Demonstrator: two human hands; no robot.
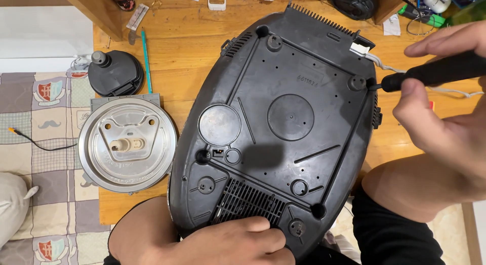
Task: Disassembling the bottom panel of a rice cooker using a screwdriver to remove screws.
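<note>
A black appliance base lies bottom-up on the wooden floor, its underside facing the camera, with ribs, round feet and a vent grille near the lower edge.

The left hand rests on the base's near edge, fingers curled over the rim just below the grille; it presses on the base and holds nothing else. The wrist and forearm run out of the bottom of the frame.

The right hand comes in from the right of the base, fingers closed around a black screwdriver. Its tip sits at a screw hole at the base's right edge, beside a round foot; the tip itself is too small to make out. The handle's far end is cut off by the frame.

A white cord leaves the base's upper right corner and passes behind the screwdriver.

Left of the base, just beside it, lies a round metal plate with a grey bracket peeking out behind its top. Above the plate sits a black lid with a knob, and a teal pencil lies between the lid and the base.

Beyond the base's top edge, small items are cut off and hard to identify. A patterned mat lies left of the plate.
</note>
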